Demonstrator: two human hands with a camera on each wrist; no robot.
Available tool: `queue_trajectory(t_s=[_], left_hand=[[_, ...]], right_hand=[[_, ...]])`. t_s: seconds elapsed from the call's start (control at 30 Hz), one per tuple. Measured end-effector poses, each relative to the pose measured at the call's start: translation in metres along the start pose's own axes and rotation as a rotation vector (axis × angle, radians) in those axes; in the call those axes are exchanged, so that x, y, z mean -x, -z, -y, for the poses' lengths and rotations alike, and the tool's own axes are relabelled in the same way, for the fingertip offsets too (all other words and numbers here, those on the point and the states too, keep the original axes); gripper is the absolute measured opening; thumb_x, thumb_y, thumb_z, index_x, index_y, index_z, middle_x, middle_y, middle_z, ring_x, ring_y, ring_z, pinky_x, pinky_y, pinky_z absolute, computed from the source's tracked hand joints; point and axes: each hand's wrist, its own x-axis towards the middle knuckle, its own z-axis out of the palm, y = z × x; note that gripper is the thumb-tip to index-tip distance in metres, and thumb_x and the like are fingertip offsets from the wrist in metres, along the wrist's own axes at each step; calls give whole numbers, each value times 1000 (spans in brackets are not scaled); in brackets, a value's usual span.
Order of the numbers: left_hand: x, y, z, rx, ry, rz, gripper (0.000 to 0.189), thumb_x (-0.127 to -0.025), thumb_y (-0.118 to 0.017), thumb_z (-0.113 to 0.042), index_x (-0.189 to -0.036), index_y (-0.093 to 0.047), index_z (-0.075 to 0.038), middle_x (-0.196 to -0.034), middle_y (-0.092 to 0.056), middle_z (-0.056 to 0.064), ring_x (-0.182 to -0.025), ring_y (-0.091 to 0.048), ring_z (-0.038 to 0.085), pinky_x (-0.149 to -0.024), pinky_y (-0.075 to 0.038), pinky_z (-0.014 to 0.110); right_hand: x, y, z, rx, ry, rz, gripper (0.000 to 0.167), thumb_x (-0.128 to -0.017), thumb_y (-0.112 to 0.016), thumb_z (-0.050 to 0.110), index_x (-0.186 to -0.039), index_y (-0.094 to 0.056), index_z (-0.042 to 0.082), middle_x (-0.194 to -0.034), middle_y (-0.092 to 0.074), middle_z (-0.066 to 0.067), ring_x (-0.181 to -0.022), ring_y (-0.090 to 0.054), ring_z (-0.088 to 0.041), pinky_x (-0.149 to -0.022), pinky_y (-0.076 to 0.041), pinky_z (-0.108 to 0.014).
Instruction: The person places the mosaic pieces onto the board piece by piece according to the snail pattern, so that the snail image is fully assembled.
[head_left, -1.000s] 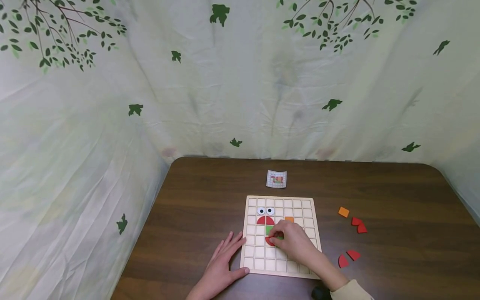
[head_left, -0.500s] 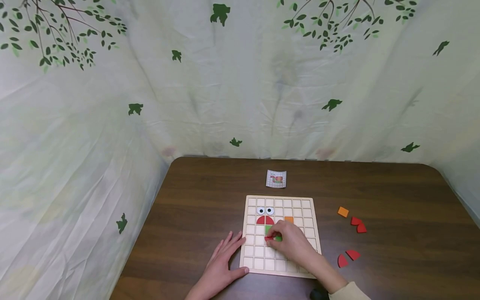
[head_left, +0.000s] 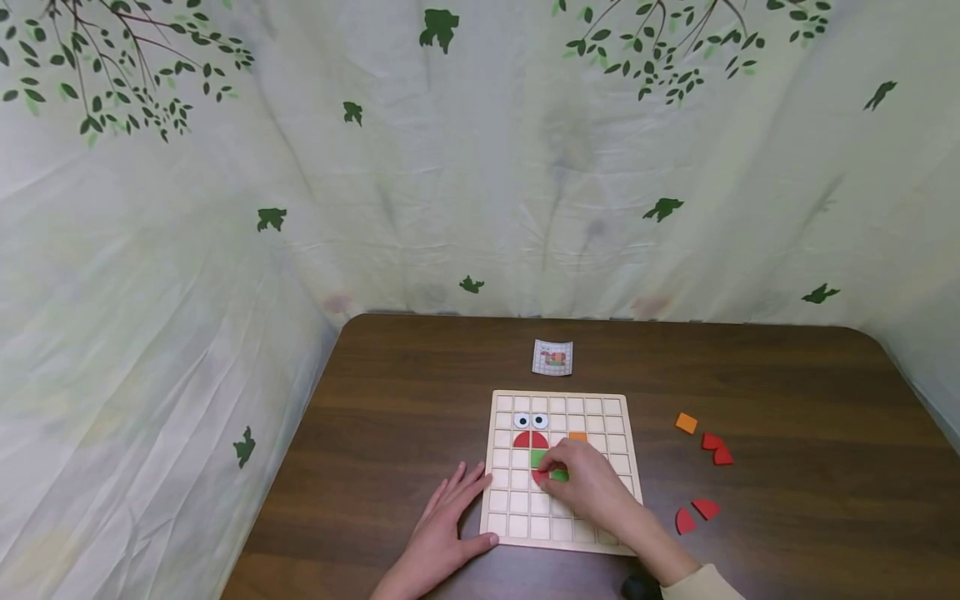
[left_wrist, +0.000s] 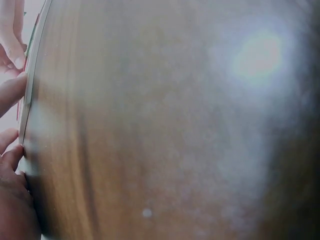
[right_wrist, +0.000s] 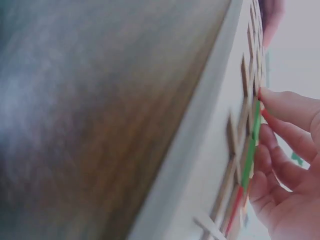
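Observation:
A wooden grid board (head_left: 517, 502) lies on the table. My right hand (head_left: 588, 479) is over its middle, thumb and fingertips pinching a red quarter-circle tile (head_left: 537, 477) at a cell below a green square tile (head_left: 537, 458). Another green tile (head_left: 559, 476) shows under the fingers; the right wrist view shows green tiles (right_wrist: 248, 162) and a red one (right_wrist: 233, 210) beneath the hand. Two eye tiles (head_left: 530, 421), two red quarter circles (head_left: 531, 440) and an orange tile (head_left: 577, 437) sit higher up. My left hand (head_left: 450, 525), fingers spread, rests against the board's left edge.
Right of the board lie an orange square (head_left: 686, 423) and loose red quarter-circle tiles, one pair farther back (head_left: 717, 448) and one nearer (head_left: 696, 517). A small printed picture card (head_left: 552, 358) lies behind the board. A leaf-patterned curtain (head_left: 480, 167) hangs beyond the table.
The red quarter-circle tile in my right fingers was tipped up half a second ago and now lies flatter in its cell. My left hand has stayed in place.

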Motion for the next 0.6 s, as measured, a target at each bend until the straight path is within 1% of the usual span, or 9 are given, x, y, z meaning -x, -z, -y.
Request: queue_trajectory(t_s=[0.13,0.23,0.37,0.5,0.6], left_hand=[[-1,0,0,1,0,1,75,-82,-76,-45,-147,-47,-22,-157,-34,-5,-148,-16,26,-115,-11,55],[0,0,0,1,1,0,75,-82,-76,-44,-147,-47,-22,-157,-34,-5,-148,-16,26,-115,-11,53],[0,0,0,3,1,-1,75,-82,-76,-43,-147,-47,-22,-156,-34,-5,-148,-16,25,-115,-10,51],[1,0,0,4,2,-2,75,-82,-76,-44,-147,-47,-22,-156,-35,-5,-148,-16,26,-115,-10,52],[0,-1,1,8,5,0,75,-82,-76,-45,-147,-47,-22,-156,-35,-5,-148,-16,26,-115,-10,53]], right_hand=[[5,8,-1,21,6,-12,12,-79,-81,13,-87,-74,18,-85,-63,10,-81,-53,-11,-73,-49,-33],[12,15,-5,31,-18,-28,13,-80,-81,14,-88,-74,20,-87,-63,12,-82,-53,-10,-73,-49,-32],[25,25,-13,57,-33,-71,16,-79,-81,11,-88,-73,22,-88,-62,14,-82,-53,-9,-73,-50,-31],[39,35,-22,76,6,-121,20,-78,-81,6,-86,-73,22,-88,-63,14,-84,-55,-10,-74,-50,-32],[51,42,-29,63,-5,-123,22,-79,-81,8,-88,-72,25,-90,-63,17,-86,-55,-9,-75,-51,-31]])
